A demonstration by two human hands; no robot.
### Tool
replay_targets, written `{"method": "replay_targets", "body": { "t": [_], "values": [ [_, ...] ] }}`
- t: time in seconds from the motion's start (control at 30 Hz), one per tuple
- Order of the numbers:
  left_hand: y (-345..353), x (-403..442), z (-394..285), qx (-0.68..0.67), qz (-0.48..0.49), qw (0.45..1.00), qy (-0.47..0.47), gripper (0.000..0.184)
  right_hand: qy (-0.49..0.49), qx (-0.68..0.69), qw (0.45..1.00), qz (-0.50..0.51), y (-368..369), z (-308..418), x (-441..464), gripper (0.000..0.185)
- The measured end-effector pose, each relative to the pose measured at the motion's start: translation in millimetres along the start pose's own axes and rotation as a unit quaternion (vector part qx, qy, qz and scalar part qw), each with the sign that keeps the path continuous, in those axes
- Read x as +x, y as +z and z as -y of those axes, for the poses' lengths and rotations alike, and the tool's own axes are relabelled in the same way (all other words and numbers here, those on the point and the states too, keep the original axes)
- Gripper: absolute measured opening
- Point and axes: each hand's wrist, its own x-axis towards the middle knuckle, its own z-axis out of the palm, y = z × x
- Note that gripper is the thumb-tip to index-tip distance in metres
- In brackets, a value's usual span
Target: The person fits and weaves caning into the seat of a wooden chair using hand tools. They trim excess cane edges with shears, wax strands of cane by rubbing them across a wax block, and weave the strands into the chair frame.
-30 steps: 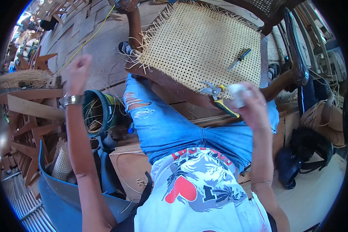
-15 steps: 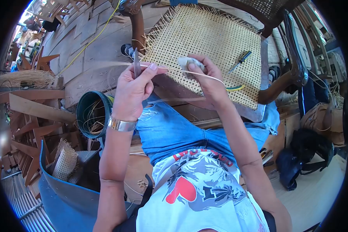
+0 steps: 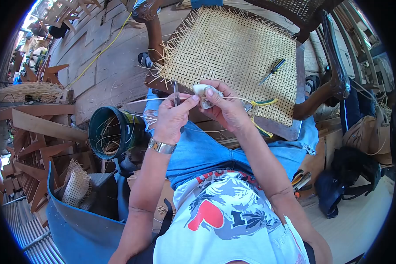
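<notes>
Both hands have drawn closer together since a moment ago: the left hand [image 3: 170,119] has come lower and inward, and the right hand [image 3: 229,109] has moved across to meet it, so their fingertips now nearly touch just in front of the chair seat. From where I stand, the left fingers are closed in a narrow pinch on a thin cane strand [image 3: 141,100], with a knife [image 3: 176,93] held in the same hand, its blade pointing up. The right fingers are curled round a whitish wad [image 3: 202,91], and the strand comes out again on the far side of that hand. A metal wristwatch [image 3: 162,146] sits on the left wrist. Beyond the hands, woven cane webbing [image 3: 237,44] lies over the seat of the carved wooden chair [image 3: 336,77], its loose ends fraying out along the edges. A screwdriver [image 3: 273,71] rests on the webbing toward the right, and the yellow-handled pruning shears [image 3: 265,103] are just beside the right wrist, their head partly hidden. To the left of the knees stands a green bucket [image 3: 126,132] with cane scraps inside, and a roll of cane mesh [image 3: 76,189] lies nearer the person.
</notes>
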Motion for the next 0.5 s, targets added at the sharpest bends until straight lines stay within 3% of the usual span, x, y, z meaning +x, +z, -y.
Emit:
{"method": "replay_targets", "body": {
  "t": [0.13, 0.3, 0.5],
  "values": [
    [7.7, -1.7, 4.9, -0.023, 0.022, 0.997, 0.067, 0.013, 0.007, -0.027, 0.999, 0.023, 3.1, 6.6, -6.5, 0.045],
    [-1.0, 12.5, 23.4, 0.041, 0.023, 0.990, 0.131, 0.013, -0.007, -0.047, 0.998, -0.037, 5.0, -0.2, -9.0, 0.045],
    [1.0, 11.6, 28.0, 0.096, -0.034, 0.991, 0.087, 0.013, 0.009, -0.079, 0.991, -0.112, -7.8, -15.9, 0.1, 0.035]
  ]
}}
